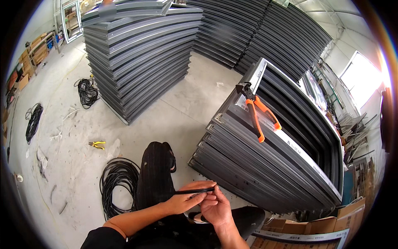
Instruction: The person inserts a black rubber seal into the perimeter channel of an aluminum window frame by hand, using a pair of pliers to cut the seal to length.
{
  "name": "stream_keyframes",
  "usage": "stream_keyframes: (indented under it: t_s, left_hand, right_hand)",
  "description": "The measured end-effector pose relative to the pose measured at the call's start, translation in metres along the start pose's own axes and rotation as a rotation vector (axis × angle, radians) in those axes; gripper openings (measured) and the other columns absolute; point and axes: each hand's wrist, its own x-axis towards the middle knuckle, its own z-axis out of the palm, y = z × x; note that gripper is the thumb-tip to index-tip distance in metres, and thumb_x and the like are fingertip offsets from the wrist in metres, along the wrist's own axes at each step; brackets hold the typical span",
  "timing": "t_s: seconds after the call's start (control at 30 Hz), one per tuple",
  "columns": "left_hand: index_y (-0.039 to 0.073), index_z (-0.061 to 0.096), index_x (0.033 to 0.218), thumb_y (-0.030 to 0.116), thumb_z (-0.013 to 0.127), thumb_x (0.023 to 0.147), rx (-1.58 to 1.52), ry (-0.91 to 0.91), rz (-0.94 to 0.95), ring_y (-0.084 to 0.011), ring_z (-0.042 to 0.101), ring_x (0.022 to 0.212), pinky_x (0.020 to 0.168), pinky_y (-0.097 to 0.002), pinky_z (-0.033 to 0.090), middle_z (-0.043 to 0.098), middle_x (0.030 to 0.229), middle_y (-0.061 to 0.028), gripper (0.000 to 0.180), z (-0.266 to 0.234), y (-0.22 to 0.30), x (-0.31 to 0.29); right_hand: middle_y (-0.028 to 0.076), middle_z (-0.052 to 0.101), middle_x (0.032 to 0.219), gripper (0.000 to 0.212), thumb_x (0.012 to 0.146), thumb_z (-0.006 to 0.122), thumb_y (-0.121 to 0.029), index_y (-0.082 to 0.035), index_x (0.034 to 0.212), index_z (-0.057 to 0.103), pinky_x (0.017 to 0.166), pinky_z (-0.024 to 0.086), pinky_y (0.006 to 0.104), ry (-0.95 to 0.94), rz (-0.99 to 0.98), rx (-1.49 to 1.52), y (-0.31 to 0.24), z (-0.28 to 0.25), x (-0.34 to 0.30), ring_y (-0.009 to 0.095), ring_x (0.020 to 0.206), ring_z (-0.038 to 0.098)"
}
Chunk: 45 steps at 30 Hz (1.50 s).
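Observation:
A black rubber strip (194, 191) lies across my two hands in front of my knees. My left hand (185, 201) is closed around it. At the strip's right end, my right hand (217, 206) pinches it between thumb and fingers. Beside my left leg a large loose coil of black strip (108, 189) rests on the floor; I cannot tell whether the held piece joins it. Orange-handled cutting pliers (257, 116) lie on top of the stack of dark grey frames (240, 166) to the right, handles apart.
A tall stack of grey frames (145, 62) stands ahead on the left, with more stacked frames (282, 37) behind. Yellow-handled pliers (98, 145) and two smaller black coils (86, 93) lie on the concrete floor. An opened cardboard box (336, 224) sits at the lower right.

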Motion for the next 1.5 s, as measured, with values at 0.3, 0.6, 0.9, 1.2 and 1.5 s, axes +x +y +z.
stream_keyframes:
  t_s: [0.3, 0.6, 0.9, 1.2, 1.5]
  left_hand:
    - [0.001, 0.061, 0.099, 0.018, 0.049, 0.097, -0.001, 0.196, -0.164, -0.0193, 0.06, 0.088, 0.08, -0.0313, 0.046, 0.064, 0.092, -0.0076, 0.022, -0.014, -0.002, 0.009]
    - [0.002, 0.064, 0.097, 0.016, 0.056, 0.092, 0.373, -0.045, -0.182, -0.0207, 0.056, 0.067, 0.061, -0.0307, 0.044, 0.059, 0.077, -0.0097, 0.017, -0.017, 0.014, -0.003]
    - [0.0, 0.063, 0.094, 0.015, 0.056, 0.092, 0.477, 0.079, -0.197, -0.0289, 0.056, 0.071, 0.065, -0.0356, 0.044, 0.058, 0.078, -0.0131, 0.016, -0.031, 0.026, -0.017]
    - [0.0, 0.053, 0.096, 0.01, 0.054, 0.089, 0.558, -0.009, -0.13, -0.036, 0.055, 0.074, 0.064, -0.0426, 0.044, 0.054, 0.079, -0.0162, 0.012, -0.011, 0.022, 0.004]
    - [0.001, 0.056, 0.095, 0.006, 0.059, 0.082, 0.79, -0.016, -0.111, -0.0335, 0.056, 0.072, 0.063, -0.0416, 0.046, 0.053, 0.078, -0.0141, 0.014, 0.014, 0.024, -0.001]
  right_hand:
    - [0.008, 0.064, 0.08, 0.028, 0.095, 0.056, -0.027, 0.0, 0.096, 0.061, 0.056, 0.043, 0.0222, 0.233, 0.058, -1.344, -0.005, 0.074, -0.025, 0.011, 0.061, 0.057]
    - [0.021, 0.059, 0.107, 0.073, 0.07, 0.075, -0.04, 0.008, 0.121, 0.052, 0.092, 0.042, 0.0416, 0.189, -1.473, -2.895, -0.074, 0.25, 0.01, 0.037, 0.106, 0.054]
    - [0.014, 0.06, 0.096, 0.04, 0.069, 0.056, 0.004, 0.003, 0.11, 0.055, 0.08, 0.048, 0.0383, -0.014, -1.697, -2.263, -0.059, 0.214, -0.044, 0.025, 0.092, 0.06]
    - [0.012, 0.059, 0.094, 0.046, 0.071, 0.066, -0.003, 0.005, 0.114, 0.052, 0.077, 0.048, 0.0299, 0.05, -0.413, -2.118, -0.027, -0.005, -0.062, 0.02, 0.086, 0.061]
    - [0.018, 0.059, 0.099, 0.049, 0.07, 0.068, -0.009, 0.002, 0.116, 0.053, 0.079, 0.048, 0.0368, 0.076, -0.585, -2.097, -0.021, -0.03, -0.065, 0.032, 0.088, 0.059]
